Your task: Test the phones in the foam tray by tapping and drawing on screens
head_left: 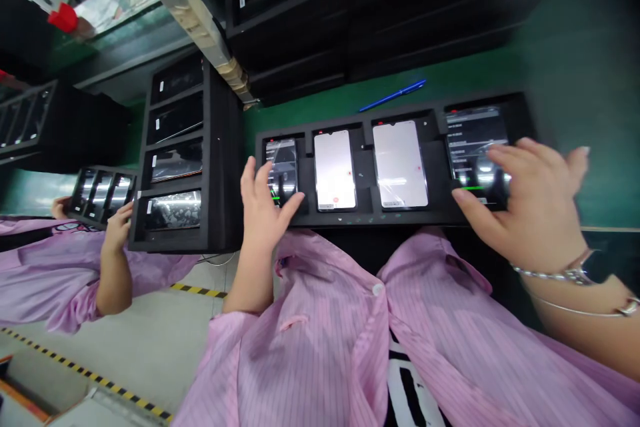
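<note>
A black foam tray (pixel 365 217) lies in front of me with several phones in its slots. My left hand (pixel 263 203) rests on the leftmost phone (pixel 283 163), fingers spread, touching its dark screen. My right hand (pixel 525 203) hovers over the rightmost phone (pixel 470 140), fingers stretched out onto its screen. Between them sit two phones with white screens (pixel 335 170) (pixel 400 163). Neither hand grips anything.
A blue pen (pixel 393 95) lies on the green bench behind the tray. A stack of black trays with phones (pixel 175 153) stands at left. A co-worker's hands (pixel 117 227) hold another tray of phones (pixel 103 193). More black trays (pixel 300 20) are piled at the back.
</note>
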The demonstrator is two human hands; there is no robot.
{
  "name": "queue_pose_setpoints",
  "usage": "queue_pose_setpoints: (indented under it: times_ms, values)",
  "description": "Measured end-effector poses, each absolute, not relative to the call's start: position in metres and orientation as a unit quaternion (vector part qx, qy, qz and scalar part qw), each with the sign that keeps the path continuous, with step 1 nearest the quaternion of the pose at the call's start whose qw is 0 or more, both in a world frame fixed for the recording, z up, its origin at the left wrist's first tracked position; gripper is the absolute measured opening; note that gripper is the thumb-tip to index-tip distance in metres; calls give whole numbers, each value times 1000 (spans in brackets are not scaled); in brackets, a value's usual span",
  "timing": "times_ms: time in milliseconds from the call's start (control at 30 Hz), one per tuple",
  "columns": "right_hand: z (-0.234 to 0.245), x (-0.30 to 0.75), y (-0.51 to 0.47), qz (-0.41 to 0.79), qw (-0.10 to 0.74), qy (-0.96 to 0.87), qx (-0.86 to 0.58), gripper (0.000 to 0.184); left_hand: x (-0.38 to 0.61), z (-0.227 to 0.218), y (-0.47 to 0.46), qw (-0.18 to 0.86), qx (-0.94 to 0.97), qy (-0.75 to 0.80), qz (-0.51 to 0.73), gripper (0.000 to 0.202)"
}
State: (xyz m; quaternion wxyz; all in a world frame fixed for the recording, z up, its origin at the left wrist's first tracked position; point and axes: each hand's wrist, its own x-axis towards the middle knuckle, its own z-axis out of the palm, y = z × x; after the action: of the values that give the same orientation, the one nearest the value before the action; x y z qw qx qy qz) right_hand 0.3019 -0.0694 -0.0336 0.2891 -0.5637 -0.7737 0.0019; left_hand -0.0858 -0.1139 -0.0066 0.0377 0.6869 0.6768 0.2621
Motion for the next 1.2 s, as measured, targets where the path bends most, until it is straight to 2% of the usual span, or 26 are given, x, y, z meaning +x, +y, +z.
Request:
queue_pose_setpoints:
  times_ms: [133,233,333,467,633,833,1000,1100,1200]
  values:
    - [-28,296,-79,41,270,-828,-490,48,-43,4,-116,40,787,566,242,63]
    - [-32,290,-82,47,239,-847,-473,61,-23,-4,-114,35,811,544,213,52]
    - [-39,288,-84,43,214,-855,-471,72,-15,-19,-113,24,805,563,185,51]
    - [-45,286,-85,36,203,-857,-473,72,-14,-27,-113,29,791,590,156,51]
    - [-45,283,-86,39,197,-854,-479,79,-13,-26,-112,19,790,589,168,51]
    - [-42,281,-85,22,206,-861,-464,74,-13,-26,-111,35,784,598,163,53]
    - [-39,280,-85,26,208,-869,-448,60,-10,-23,-111,29,784,602,149,42]
    - [-33,293,-88,15,246,-849,-468,66,-24,-16,-116,32,775,601,192,57]
    - [-31,323,-91,-7,256,-808,-530,77,-54,-9,-127,-15,741,616,266,71]
